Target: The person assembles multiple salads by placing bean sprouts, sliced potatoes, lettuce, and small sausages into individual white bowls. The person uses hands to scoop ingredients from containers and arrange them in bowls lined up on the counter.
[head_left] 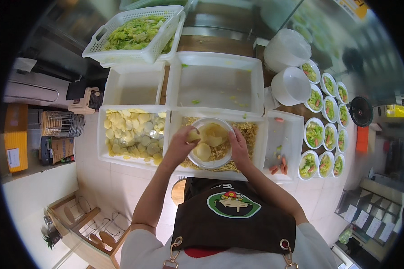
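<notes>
A round white bowl [211, 166] is held over the middle tray. Inside it lie pale yellow potato slices [213, 134] on top of light-brown shreds that look like bean sprouts or noodles. My right hand [239, 147] grips the bowl's right rim. At the left rim, my left hand [182, 144] is closed on potato slices [193, 135], partly covered by its fingers. Below the bowl, a white tray [261, 154] holds more of the shreds [248, 132]. To its left, another white tray [100, 134] contains many potato slices [134, 130].
A smaller white tray [296, 134] at right has several sausage pieces [283, 165]. Filled bowls of greens [314, 134] stand in rows farther right, near stacked white bowls [291, 85]. Behind are a tray with scraps [217, 85] and a basket [125, 56] of chopped greens.
</notes>
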### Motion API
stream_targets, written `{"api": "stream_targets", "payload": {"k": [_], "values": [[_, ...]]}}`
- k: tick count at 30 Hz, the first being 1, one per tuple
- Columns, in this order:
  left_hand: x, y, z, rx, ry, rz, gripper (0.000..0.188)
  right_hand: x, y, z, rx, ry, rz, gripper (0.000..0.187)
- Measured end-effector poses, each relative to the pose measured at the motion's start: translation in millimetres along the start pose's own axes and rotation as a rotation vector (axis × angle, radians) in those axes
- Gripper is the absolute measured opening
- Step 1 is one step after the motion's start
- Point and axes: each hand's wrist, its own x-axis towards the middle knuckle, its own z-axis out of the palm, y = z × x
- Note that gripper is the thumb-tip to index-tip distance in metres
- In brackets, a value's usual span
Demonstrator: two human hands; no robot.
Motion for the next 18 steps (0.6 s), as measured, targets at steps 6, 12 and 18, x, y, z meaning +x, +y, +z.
{"api": "stream_targets", "payload": {"k": [6, 12, 18], "values": [[-34.7, -121.5, -100.0, 0.165, 0.281, -0.392, 0.033, -0.1, -2.8, -17.5, 0.043, 0.113, -0.031, 0.03], [-0.3, -108.6, -153.0, 0.778, 0.274, -0.224, 0.053, 4.4, -0.7, -7.6, 0.04, 0.041, 0.014, 0.033], [188.0, 6.5, -269.7, 0.769, 0.556, 0.379, 0.032, 23.5, -24.9, 6.4, 0.184, 0.067, 0.056, 0.034]]}}
